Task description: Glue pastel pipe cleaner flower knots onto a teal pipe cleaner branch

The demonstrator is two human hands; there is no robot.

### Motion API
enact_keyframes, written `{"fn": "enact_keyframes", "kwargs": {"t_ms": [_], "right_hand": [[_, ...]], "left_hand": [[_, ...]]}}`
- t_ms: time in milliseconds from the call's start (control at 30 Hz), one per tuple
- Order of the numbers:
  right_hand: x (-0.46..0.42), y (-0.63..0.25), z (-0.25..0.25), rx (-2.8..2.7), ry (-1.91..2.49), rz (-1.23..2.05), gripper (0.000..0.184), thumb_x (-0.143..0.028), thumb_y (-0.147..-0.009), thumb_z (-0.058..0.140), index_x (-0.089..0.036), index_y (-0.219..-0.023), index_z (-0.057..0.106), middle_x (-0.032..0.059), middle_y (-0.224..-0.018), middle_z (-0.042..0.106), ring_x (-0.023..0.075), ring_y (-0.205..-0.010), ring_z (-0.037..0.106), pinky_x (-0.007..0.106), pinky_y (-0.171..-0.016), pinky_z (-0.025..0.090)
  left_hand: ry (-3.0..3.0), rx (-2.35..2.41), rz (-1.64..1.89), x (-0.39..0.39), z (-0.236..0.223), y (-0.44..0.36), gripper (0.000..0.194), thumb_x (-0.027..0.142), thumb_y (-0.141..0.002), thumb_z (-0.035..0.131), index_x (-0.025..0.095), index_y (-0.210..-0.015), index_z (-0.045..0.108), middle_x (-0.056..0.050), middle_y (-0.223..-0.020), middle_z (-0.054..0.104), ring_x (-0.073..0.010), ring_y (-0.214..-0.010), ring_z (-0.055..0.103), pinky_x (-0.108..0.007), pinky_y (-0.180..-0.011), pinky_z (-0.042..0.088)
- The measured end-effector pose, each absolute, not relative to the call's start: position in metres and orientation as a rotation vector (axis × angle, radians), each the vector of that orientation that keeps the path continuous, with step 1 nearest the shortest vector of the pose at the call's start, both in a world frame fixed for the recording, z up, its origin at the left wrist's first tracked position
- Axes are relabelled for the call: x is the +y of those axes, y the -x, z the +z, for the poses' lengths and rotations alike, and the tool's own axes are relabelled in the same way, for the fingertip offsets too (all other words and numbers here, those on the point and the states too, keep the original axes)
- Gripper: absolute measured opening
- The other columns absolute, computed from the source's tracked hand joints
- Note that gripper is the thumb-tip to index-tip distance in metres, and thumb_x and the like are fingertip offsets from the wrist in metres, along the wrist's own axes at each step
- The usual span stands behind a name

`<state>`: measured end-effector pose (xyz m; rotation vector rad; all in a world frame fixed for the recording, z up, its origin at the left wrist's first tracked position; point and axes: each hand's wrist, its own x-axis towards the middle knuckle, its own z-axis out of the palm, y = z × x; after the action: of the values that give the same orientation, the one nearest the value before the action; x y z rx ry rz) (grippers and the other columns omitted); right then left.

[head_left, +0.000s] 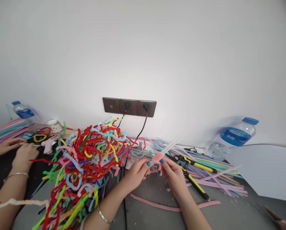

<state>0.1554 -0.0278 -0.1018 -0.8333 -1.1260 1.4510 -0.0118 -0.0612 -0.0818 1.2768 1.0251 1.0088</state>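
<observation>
In front of me I hold a translucent stick (171,145), tilted up to the right, with a pink pipe cleaner (157,157) wound around its lower part. My left hand (138,173) is closed, pinching the stick's lower end below the coil. Closed too, my right hand (174,175) grips the pink coil from the other side with thumb and fingers. Beneath my hands a longer pink pipe cleaner (154,204) lies curved on the grey table, passing under my right forearm. Yellow-and-black pliers (196,183) rest just right of my right hand.
A tangled heap of coloured pipe cleaners (92,156) rises at left. Straight pastel ones (219,169) lie right, beside a water bottle (239,134) and white paper (265,169). A scissor tip (270,213) shows lower right. Another person's hands (24,153) work far left. Black cords (142,128) run from wall sockets.
</observation>
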Motion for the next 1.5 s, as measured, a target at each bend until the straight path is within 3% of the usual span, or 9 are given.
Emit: {"fn": "enact_keyframes", "kwargs": {"t_ms": [133,333,433,600,733,1033,1333,1500], "right_hand": [[-0.028,-0.157,-0.104,-1.131,0.817,1.464,0.038,-0.055,-0.077,0.079,-0.018,-0.08,0.077,0.0001,-0.06,0.06,0.0122,-0.05,0.051,0.024,-0.048,0.042],[-0.027,-0.156,-0.103,-1.185,0.812,1.504,0.035,-0.052,-0.078,0.079,-0.018,-0.081,0.077,-0.0007,-0.056,0.06,0.0117,-0.046,0.052,0.024,-0.045,0.043],[-0.028,-0.154,-0.101,-1.221,0.8,1.538,0.035,-0.052,-0.079,0.079,-0.018,-0.085,0.076,-0.0008,-0.054,0.061,0.0121,-0.045,0.054,0.023,-0.044,0.044],[-0.03,-0.151,-0.097,-1.256,0.774,1.594,0.034,-0.051,-0.083,0.076,-0.017,-0.088,0.073,-0.0013,-0.054,0.063,0.0096,-0.041,0.053,0.021,-0.043,0.044],[-0.03,-0.151,-0.097,-1.263,0.756,1.621,0.034,-0.051,-0.085,0.074,-0.018,-0.09,0.071,-0.0018,-0.056,0.064,0.0094,-0.041,0.054,0.02,-0.043,0.045],[-0.028,-0.154,-0.1,-1.26,0.783,1.589,0.035,-0.053,-0.084,0.074,-0.018,-0.09,0.074,0.0008,-0.059,0.068,0.0131,-0.043,0.059,0.025,-0.047,0.05],[-0.03,-0.154,-0.095,-1.232,0.832,1.463,0.034,-0.053,-0.082,0.075,-0.02,-0.087,0.072,0.0038,-0.073,0.072,0.0172,-0.059,0.064,0.029,-0.058,0.054],[-0.033,-0.153,-0.088,-1.252,0.786,1.466,0.038,-0.054,-0.082,0.075,-0.02,-0.101,0.074,0.0049,-0.085,0.072,0.0157,-0.063,0.061,0.028,-0.06,0.054]], "left_hand": [[-1.236,1.006,0.983,-0.064,-0.078,0.009,0.05,0.067,-0.09,0.049,0.018,-0.088,0.055,0.007,-0.063,0.04,-0.008,-0.051,0.032,-0.022,-0.048,0.028],[-1.271,0.944,0.992,-0.063,-0.075,0.01,0.046,0.062,-0.093,0.051,0.017,-0.1,0.057,-0.002,-0.076,0.062,-0.0139,-0.065,0.058,-0.026,-0.061,0.043],[-1.252,0.943,0.998,-0.062,-0.077,0.01,0.053,0.068,-0.089,0.056,0.017,-0.103,0.055,0.002,-0.071,0.057,-0.0122,-0.059,0.053,-0.024,-0.055,0.042],[-1.14,0.936,1.016,-0.06,-0.08,0.011,0.06,0.074,-0.084,0.058,0.016,-0.101,0.056,0.008,-0.063,0.04,-0.0077,-0.053,0.032,-0.02,-0.049,0.026],[-1.074,0.895,1.004,-0.06,-0.079,0.012,0.06,0.074,-0.084,0.058,0.017,-0.103,0.055,0.009,-0.062,0.037,-0.0071,-0.051,0.025,-0.022,-0.048,0.021],[-1.201,0.987,1.042,-0.061,-0.075,0.016,0.052,0.067,-0.088,0.058,0.018,-0.105,0.055,0.008,-0.062,0.042,-0.0079,-0.052,0.03,-0.023,-0.048,0.021],[-1.313,1.099,1.047,-0.061,-0.068,0.019,0.032,0.05,-0.091,0.059,0.019,-0.1,0.057,0.006,-0.063,0.048,-0.0102,-0.054,0.039,-0.022,-0.051,0.029],[-1.363,1.123,1.007,-0.061,-0.069,0.02,0.027,0.045,-0.092,0.057,0.02,-0.101,0.056,0.003,-0.068,0.059,-0.0129,-0.059,0.048,-0.023,-0.056,0.034]]}}
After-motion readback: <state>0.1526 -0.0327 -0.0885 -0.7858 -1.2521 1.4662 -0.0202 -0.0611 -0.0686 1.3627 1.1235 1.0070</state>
